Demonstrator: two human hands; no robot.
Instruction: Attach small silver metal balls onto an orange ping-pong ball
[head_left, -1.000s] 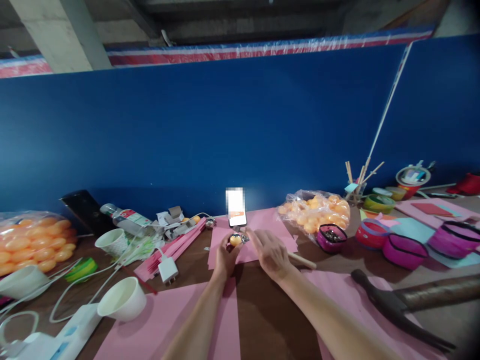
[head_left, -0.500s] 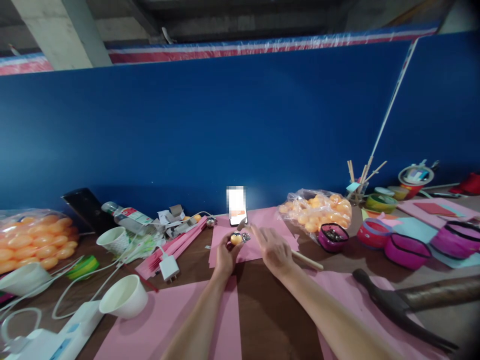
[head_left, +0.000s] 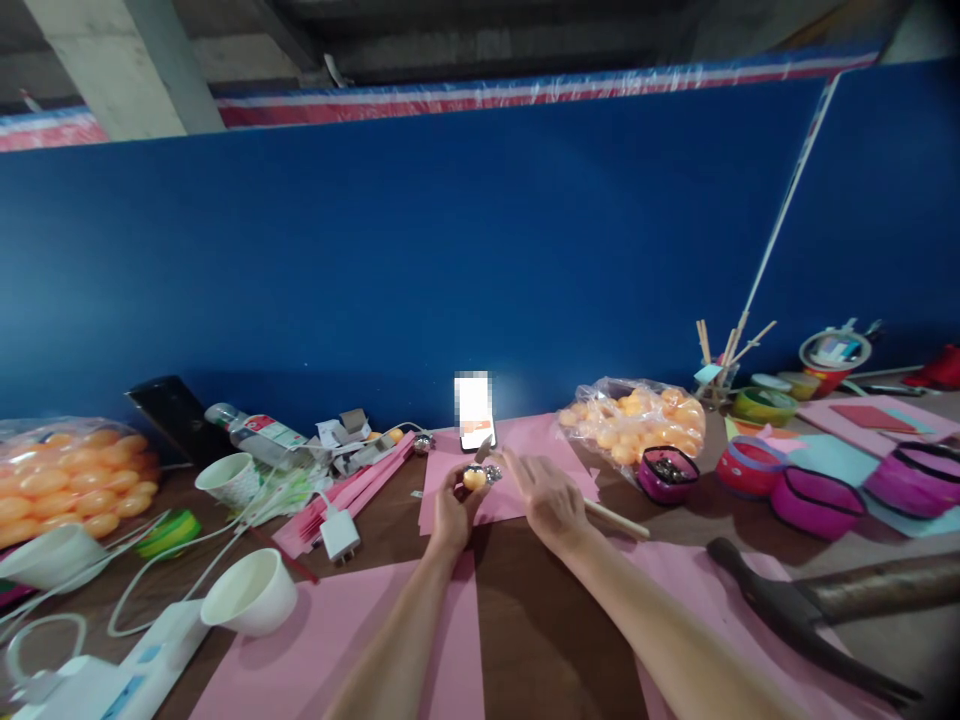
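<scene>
My left hand (head_left: 452,512) is closed around an orange ball (head_left: 475,479) with small silvery pieces (head_left: 492,474) at its right side. To the right, my right hand (head_left: 553,495) grips a wooden-handled tool (head_left: 616,518); the handle sticks out below the palm, and the tool's metal tip (head_left: 484,448) reaches over the ball. Behind the hands a lit phone (head_left: 477,432) leans upright on pink paper (head_left: 529,430). Whether the tip touches the silvery pieces is too small to tell.
Bagged orange balls (head_left: 637,420) lie right of the phone, beside a purple dish (head_left: 669,474) of small metal parts. A hammer (head_left: 795,610) lies at the right front. White cups (head_left: 251,592), cables and a power strip (head_left: 154,655) stand left. A blue partition (head_left: 465,240) rises behind.
</scene>
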